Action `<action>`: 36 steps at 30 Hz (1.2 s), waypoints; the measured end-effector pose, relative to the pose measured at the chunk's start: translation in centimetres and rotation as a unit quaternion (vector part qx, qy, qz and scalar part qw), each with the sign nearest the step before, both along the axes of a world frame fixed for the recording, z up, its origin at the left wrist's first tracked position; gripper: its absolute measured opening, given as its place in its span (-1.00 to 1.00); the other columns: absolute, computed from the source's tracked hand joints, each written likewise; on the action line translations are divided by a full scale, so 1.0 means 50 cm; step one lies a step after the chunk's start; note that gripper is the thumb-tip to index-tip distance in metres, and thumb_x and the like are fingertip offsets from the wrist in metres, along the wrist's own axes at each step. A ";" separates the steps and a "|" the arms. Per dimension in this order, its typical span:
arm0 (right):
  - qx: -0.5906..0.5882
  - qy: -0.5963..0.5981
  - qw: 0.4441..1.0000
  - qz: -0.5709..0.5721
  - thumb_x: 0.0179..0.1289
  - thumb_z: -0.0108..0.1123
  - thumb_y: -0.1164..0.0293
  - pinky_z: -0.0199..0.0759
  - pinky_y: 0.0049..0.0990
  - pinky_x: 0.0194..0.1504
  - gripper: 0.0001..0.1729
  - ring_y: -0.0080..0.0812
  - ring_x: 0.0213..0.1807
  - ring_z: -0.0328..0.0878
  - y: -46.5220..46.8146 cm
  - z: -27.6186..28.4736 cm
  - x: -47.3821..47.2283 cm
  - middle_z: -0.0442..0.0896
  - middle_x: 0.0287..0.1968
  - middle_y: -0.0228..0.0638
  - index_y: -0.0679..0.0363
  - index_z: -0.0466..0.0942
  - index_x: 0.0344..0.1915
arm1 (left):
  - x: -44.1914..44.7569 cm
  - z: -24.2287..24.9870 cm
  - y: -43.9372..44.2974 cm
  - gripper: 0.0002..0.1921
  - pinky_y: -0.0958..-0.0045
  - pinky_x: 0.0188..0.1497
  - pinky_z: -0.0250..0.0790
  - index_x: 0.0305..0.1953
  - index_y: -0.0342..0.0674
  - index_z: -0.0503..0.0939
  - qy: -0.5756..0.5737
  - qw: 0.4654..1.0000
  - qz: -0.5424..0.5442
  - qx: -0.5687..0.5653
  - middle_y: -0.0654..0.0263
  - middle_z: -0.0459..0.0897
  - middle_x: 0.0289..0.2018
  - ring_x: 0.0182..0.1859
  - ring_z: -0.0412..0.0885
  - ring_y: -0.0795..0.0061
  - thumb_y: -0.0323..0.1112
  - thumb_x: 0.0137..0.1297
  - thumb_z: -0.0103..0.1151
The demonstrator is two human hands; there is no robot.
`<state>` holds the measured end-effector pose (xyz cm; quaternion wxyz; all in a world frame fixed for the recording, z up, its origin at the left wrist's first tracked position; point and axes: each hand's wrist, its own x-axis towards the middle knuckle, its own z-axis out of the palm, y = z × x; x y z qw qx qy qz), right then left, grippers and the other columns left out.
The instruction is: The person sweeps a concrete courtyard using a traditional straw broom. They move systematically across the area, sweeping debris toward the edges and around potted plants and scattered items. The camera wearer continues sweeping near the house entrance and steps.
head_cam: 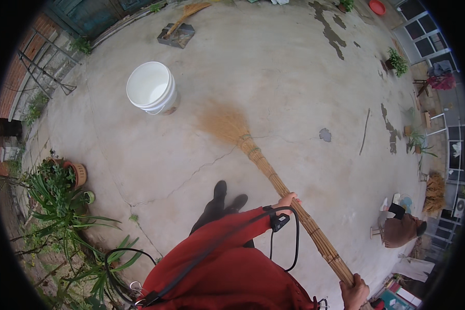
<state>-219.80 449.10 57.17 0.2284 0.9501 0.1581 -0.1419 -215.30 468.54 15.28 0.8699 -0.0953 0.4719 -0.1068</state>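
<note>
A long broom (pixel 273 176) of bound stalks runs slantwise across the view, its bristle end blurred just above a concrete floor. Midway along the handle, my left hand (pixel 286 202) is closed around the stalks. Near the handle's far end, at the lower right, my right hand (pixel 355 292) grips it too. A white plastic bucket (pixel 151 87), with nothing visible inside, stands to the left of the bristles. Farther off at the top, a second, smaller broom (pixel 184 16) rests in a grey dustpan (pixel 177 37).
Potted plants (pixel 75 174) stand at the left. A metal frame (pixel 48 73) leans near the brick wall. A thin stick (pixel 364 131) lies on the floor at the right. Another person (pixel 399 230) sits on a low stool at the right, near more potted plants.
</note>
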 end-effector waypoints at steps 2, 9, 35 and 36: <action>0.001 0.023 0.998 -0.063 0.02 0.24 -0.05 0.43 -0.18 -0.43 -0.56 0.00 -0.44 0.57 0.002 -0.006 -0.036 0.62 -0.45 -0.08 -0.02 0.57 -0.19 | 0.031 0.019 0.022 -0.72 0.25 -0.21 0.50 -0.19 -0.21 0.40 -0.025 0.998 -0.052 0.017 0.21 0.52 -0.37 -0.29 0.58 0.27 -0.33 0.08 0.19; 0.118 0.069 0.981 -0.135 0.03 0.24 -0.06 0.41 -0.19 -0.42 -0.57 0.01 -0.47 0.54 0.044 -0.149 -0.065 0.59 -0.55 -0.10 0.03 0.58 -0.29 | 0.074 -0.062 0.166 -0.83 0.41 -0.42 0.42 -0.43 -0.26 0.49 -0.021 0.950 -0.144 0.276 0.26 0.52 -0.56 -0.45 0.56 0.44 -0.27 0.11 0.13; 0.055 0.150 0.978 -0.132 -0.09 0.31 0.08 0.33 -0.16 -0.39 -0.56 -0.09 -0.50 0.49 0.190 -0.322 0.178 0.50 -0.56 -0.25 0.12 0.39 -0.34 | 0.270 -0.073 0.313 -0.81 0.30 -0.31 0.42 -0.26 -0.31 0.44 0.042 0.956 -0.220 0.187 0.20 0.52 -0.44 -0.35 0.54 0.33 -0.30 0.21 0.00; 0.047 0.166 0.970 -0.173 -0.10 0.32 0.07 0.33 -0.16 -0.41 -0.55 -0.09 -0.51 0.49 0.181 -0.340 0.150 0.50 -0.56 -0.24 0.12 0.39 -0.35 | 0.282 -0.054 0.318 -0.81 0.30 -0.32 0.42 -0.31 -0.34 0.45 0.036 0.948 -0.261 0.176 0.19 0.52 -0.45 -0.37 0.55 0.33 -0.32 0.17 0.06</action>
